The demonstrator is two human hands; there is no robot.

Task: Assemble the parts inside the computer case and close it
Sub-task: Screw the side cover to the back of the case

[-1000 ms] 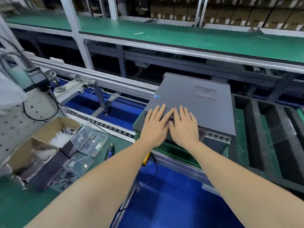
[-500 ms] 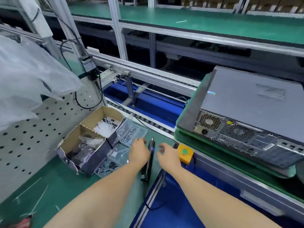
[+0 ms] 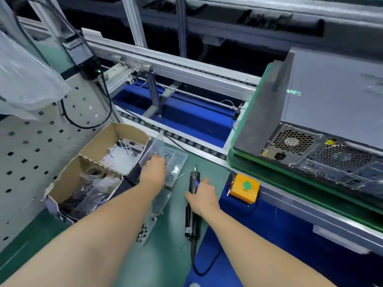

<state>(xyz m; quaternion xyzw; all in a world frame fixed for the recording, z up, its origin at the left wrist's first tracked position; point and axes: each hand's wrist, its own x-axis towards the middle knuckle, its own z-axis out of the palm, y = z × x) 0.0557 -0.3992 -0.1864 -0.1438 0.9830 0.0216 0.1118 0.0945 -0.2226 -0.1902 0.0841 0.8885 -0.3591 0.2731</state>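
No text can be read: the yellow sticker (image 3: 330, 142) on the computer case (image 3: 331, 100) rear and the white label (image 3: 187, 229) on the electric screwdriver (image 3: 192, 221) are blurred.

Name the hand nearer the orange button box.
Right. The right hand is on the screwdriver just left of the button box; the left hand is farther left, at the screw tray.

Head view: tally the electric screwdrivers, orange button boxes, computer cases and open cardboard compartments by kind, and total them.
Electric screwdriver: 1
Orange button box: 1
Computer case: 1
Open cardboard compartments: 2
Total: 5
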